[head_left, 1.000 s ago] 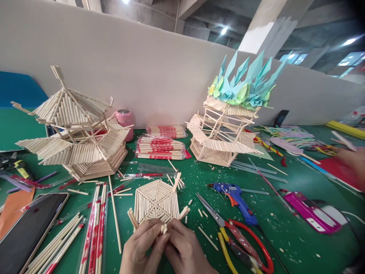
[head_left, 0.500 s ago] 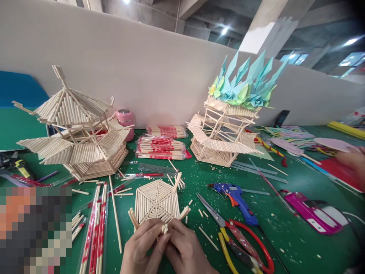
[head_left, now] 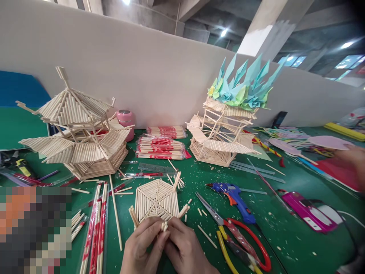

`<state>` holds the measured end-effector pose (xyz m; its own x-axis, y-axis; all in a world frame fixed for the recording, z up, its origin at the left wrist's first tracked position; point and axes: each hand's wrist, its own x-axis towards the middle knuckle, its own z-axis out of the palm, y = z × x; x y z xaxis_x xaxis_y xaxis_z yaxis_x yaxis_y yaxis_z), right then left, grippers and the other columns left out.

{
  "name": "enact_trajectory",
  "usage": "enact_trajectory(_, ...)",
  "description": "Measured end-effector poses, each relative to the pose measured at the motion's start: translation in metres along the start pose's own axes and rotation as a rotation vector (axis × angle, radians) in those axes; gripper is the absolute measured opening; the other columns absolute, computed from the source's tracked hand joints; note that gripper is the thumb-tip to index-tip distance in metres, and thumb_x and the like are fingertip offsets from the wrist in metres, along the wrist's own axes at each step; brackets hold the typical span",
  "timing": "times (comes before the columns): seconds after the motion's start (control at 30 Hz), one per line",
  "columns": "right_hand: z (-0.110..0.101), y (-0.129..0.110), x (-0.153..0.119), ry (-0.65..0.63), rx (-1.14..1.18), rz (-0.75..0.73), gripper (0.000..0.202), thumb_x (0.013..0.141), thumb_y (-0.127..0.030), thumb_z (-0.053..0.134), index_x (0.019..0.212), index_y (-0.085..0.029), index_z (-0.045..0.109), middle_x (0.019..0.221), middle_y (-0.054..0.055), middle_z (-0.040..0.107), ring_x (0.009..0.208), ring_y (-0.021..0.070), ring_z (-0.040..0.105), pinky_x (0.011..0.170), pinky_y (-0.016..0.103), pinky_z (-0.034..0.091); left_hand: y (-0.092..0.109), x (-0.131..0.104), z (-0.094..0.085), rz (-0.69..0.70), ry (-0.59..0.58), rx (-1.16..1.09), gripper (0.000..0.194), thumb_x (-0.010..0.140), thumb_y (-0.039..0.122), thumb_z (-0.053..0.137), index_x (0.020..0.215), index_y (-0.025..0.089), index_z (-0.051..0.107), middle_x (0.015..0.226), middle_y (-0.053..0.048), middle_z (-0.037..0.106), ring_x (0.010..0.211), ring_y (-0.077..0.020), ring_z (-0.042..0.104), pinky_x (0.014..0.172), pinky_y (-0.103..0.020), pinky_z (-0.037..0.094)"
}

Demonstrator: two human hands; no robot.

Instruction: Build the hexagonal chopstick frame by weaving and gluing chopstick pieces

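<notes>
My left hand and my right hand meet at the near edge of the table, fingers closed together on a small bundle of wooden sticks, its pale ends showing between the thumbs. The rest of the bundle is hidden by my fingers. Right behind them lies a hexagonal wooden stick panel with short stick posts at its corners; my fingertips overlap its near edge in view, and I cannot tell whether they touch it.
Stick pavilion models stand at left and right, with packs of chopsticks between. At right lie scissors, a blue glue gun, pliers and a magenta device. Another person's hand holds a pink paddle-shaped piece.
My hands keep the same grip on the sticks, nearly still. The view has shifted slightly, and the other person's hand at right has moved a little to the left with the pink piece.
</notes>
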<state>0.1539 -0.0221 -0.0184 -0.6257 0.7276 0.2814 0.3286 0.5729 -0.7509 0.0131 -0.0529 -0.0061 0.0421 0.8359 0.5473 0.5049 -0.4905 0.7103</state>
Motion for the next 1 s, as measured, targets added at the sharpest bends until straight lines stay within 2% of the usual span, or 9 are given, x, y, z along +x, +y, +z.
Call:
enact_trajectory(0.1, -0.0008, -0.0033, 0.0007, 0.000, 0.000, 0.024, 0.027, 0.088, -0.029, 0.034, 0.087, -0.018, 0.059, 0.079, 0.008, 0.056, 0.073, 0.0183, 0.055, 0.063, 0.028, 0.046, 0.0020, 0.0007, -0.0002, -0.034, 0.016, -0.007, 0.016, 0.077, 0.008, 0.054, 0.089, 0.018, 0.058, 0.082, -0.005, 0.066, 0.074, -0.0138, 0.065, 0.065, -0.018, 0.054)
enact_trajectory(0.23, -0.0019, -0.0061, 0.0015, 0.003, 0.009, 0.025, 0.032, 0.089, -0.032, 0.032, 0.082, -0.018, 0.060, 0.077, 0.008, 0.056, 0.071, 0.0181, 0.055, 0.063, 0.028, 0.047, 0.0019, 0.0016, -0.0009, -0.025, 0.046, 0.018, 0.030, 0.074, 0.011, 0.059, 0.104, 0.016, 0.056, 0.088, -0.008, 0.067, 0.078, -0.0160, 0.065, 0.067, -0.020, 0.055)
enact_trajectory(0.4, -0.0031, -0.0065, 0.0027, 0.054, -0.015, -0.022, 0.028, 0.089, -0.031, 0.034, 0.087, -0.020, 0.059, 0.077, 0.006, 0.056, 0.069, 0.0168, 0.056, 0.065, 0.027, 0.049, 0.0026, 0.0043, -0.0017, 0.001, 0.030, -0.040, 0.021, 0.077, 0.007, 0.053, 0.093, 0.019, 0.058, 0.081, -0.006, 0.068, 0.074, -0.0154, 0.066, 0.064, -0.021, 0.055)
enact_trajectory(0.7, -0.0034, -0.0054, 0.0022, 0.061, -0.022, -0.027, 0.027, 0.089, -0.030, 0.034, 0.087, -0.020, 0.059, 0.074, 0.006, 0.056, 0.067, 0.0171, 0.056, 0.063, 0.027, 0.049, 0.0008, 0.0053, -0.0014, 0.011, 0.020, -0.071, 0.019, 0.078, 0.007, 0.053, 0.091, 0.020, 0.059, 0.069, -0.002, 0.065, 0.066, -0.0148, 0.065, 0.058, -0.021, 0.054)
enact_trajectory(1.0, -0.0021, -0.0049, 0.0015, 0.053, -0.015, -0.017, 0.024, 0.088, -0.027, 0.036, 0.090, -0.020, 0.059, 0.078, 0.006, 0.056, 0.069, 0.0170, 0.056, 0.063, 0.026, 0.049, -0.0004, 0.0045, -0.0006, -0.001, 0.004, -0.084, 0.018, 0.077, 0.007, 0.054, 0.089, 0.018, 0.060, 0.071, -0.002, 0.065, 0.065, -0.0139, 0.064, 0.059, -0.021, 0.053)
